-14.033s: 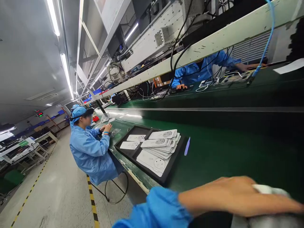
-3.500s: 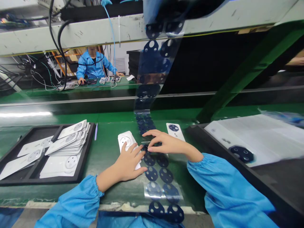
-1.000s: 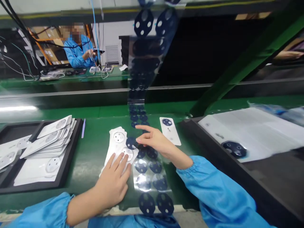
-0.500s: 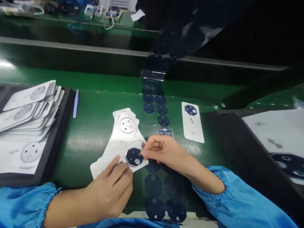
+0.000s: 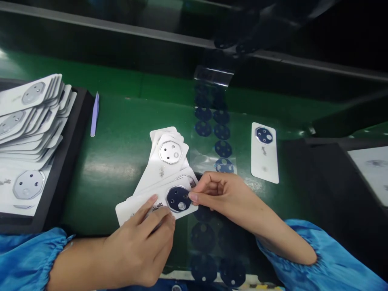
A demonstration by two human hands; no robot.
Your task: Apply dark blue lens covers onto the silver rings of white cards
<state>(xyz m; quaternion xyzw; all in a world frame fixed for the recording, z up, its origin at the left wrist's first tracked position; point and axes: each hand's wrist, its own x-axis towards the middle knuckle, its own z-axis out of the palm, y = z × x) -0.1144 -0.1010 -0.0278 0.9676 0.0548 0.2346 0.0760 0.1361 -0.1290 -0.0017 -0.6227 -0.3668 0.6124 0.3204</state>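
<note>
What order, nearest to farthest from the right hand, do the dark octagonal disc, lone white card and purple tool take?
1. Dark octagonal disc, at the fingertips of the right hand.
2. Lone white card, to the right.
3. Purple tool, far left beside the black tray.

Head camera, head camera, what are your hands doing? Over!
Left hand gripping white cards. Right hand at dark octagonal piece. Film strip of dark discs alongside.
</note>
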